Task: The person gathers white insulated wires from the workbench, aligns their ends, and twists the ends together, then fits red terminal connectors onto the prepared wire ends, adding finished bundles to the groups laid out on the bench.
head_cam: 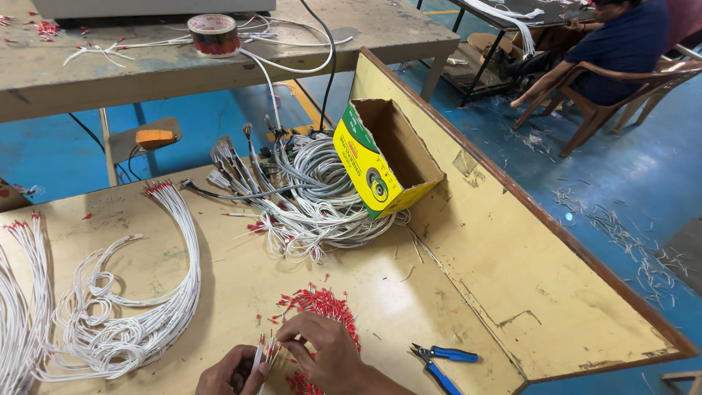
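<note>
At the bottom edge my left hand [228,373] grips a small bunch of white wires [263,351] with red-tipped ends pointing up. My right hand [325,351] pinches the tips of those wires with thumb and forefinger. Just past my right hand lies a scattered heap of small red ferrules [322,303] on the yellow worktable [504,263]. To the left, a curved bundle of white wires with red ends [172,256] lies on the table.
Blue-handled cutters [442,360] lie right of my hands. An open cardboard box [387,157] rests on its side beside a tangle of grey and white cables [307,197]. A tape roll [213,34] sits on the far bench. A person sits in a chair [621,80] at the top right.
</note>
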